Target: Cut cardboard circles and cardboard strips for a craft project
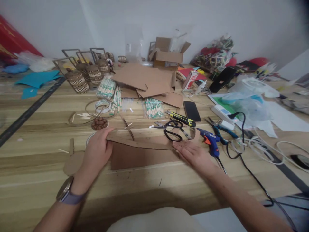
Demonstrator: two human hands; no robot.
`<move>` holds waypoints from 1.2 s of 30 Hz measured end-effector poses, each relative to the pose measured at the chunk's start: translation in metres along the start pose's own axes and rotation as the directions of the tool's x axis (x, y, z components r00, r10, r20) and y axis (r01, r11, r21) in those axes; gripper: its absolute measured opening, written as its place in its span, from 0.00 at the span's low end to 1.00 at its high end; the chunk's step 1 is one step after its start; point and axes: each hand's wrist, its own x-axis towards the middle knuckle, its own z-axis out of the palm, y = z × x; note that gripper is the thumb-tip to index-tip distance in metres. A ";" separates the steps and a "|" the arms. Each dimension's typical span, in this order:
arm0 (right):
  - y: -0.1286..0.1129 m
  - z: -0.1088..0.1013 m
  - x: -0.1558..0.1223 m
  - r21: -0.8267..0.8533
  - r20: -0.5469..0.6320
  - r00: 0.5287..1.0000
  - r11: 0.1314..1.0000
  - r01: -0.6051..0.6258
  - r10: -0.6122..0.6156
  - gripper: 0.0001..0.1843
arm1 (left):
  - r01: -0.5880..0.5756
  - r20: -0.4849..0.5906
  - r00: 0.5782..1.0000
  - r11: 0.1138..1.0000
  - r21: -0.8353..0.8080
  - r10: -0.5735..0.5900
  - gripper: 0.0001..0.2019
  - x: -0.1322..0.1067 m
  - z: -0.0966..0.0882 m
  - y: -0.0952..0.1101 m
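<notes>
Between my two hands a narrow cardboard strip (142, 144) is held up, slightly bowed. My left hand (100, 148) grips its left end, with thumb and fingers closed. The right end is pinched in my right hand (189, 153). Beneath the strip lies a flat piece of brown cardboard (135, 158). Just beyond my right hand are black-handled scissors (172, 130) and a blue glue gun (210, 140). A round cardboard disc (73, 162) lies beside my left wrist. A bowl of brown beads (99, 123) sits behind my left hand, which partly hides a white ring-shaped item.
Bundled wooden sticks (153, 108), a yellow-black utility knife (182, 118), a phone (192, 111) and pliers (220, 130) lie farther back. Stacked cardboard sheets (145, 75) and small lantern-like models (77, 80) stand behind. Cables (253, 172) trail along the right side.
</notes>
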 end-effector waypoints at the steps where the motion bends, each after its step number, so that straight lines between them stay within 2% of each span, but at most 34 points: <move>1: 0.000 0.003 0.000 -0.005 -0.017 1.000 1.000 0.009 -0.009 0.20 | -0.007 0.001 1.000 1.000 0.015 0.007 0.23 -0.004 -0.003 0.000; 3: 0.001 0.008 0.000 -0.007 -0.033 0.999 0.999 0.033 -0.033 0.20 | -0.003 -0.008 1.000 0.998 0.058 0.004 0.23 -0.013 -0.009 -0.004; 7: 0.000 0.020 -0.002 0.000 0.017 0.992 0.992 0.123 -0.123 0.23 | 0.035 -0.030 0.999 0.997 0.072 -0.033 0.19 -0.030 -0.012 -0.018; 8: -0.002 0.022 -0.002 -0.006 0.024 0.990 0.990 0.138 -0.138 0.22 | 0.011 0.012 1.000 0.998 0.054 -0.012 0.18 -0.032 -0.010 -0.018; 10: -0.006 0.026 -0.001 -0.019 0.034 0.990 0.990 0.139 -0.138 0.19 | -0.090 0.172 0.981 0.996 0.012 0.086 0.19 -0.035 -0.003 -0.014; 12: -0.008 0.028 0.000 -0.019 0.039 0.993 0.993 0.113 -0.113 0.18 | -0.193 0.349 0.919 0.981 -0.003 0.182 0.23 -0.034 0.008 -0.007; 14: -0.009 0.027 0.002 -0.003 0.041 0.995 0.996 0.087 -0.087 0.18 | -0.215 0.450 0.875 0.976 0.027 0.180 0.32 -0.031 0.020 0.001; 16: -0.008 0.025 0.004 0.039 0.025 0.997 0.997 0.071 -0.072 0.17 | -0.203 0.485 0.861 0.977 0.058 0.150 0.38 -0.030 0.029 0.005; 19: -0.006 0.023 0.004 0.127 -0.006 0.998 0.990 0.062 -0.061 0.16 | -0.222 0.485 0.860 0.972 0.079 0.157 0.38 -0.034 0.033 0.006; 22: -0.002 0.020 0.004 0.193 -0.004 0.998 0.979 0.062 -0.063 0.15 | -0.279 0.445 0.869 0.957 0.079 0.217 0.34 -0.045 0.029 0.004; 27: 0.005 0.016 0.004 0.249 0.048 0.997 0.967 0.048 -0.062 0.16 | -0.365 0.378 0.874 0.926 0.095 0.306 0.26 -0.063 0.024 0.004; 30: 0.009 0.013 0.004 0.282 0.089 0.994 0.959 0.031 -0.059 0.17 | -0.370 0.371 0.874 0.925 0.087 0.314 0.22 -0.070 0.023 0.003; 33: 0.010 0.009 0.002 0.293 0.130 0.991 0.956 0.001 -0.041 0.17 | -0.367 0.348 0.882 0.927 0.081 0.319 0.21 -0.073 0.021 0.000; 36: 0.012 0.006 -0.001 0.297 0.154 0.988 0.954 -0.035 -0.012 0.17 | -0.418 0.329 0.867 0.905 0.074 0.374 0.21 -0.076 0.020 -0.004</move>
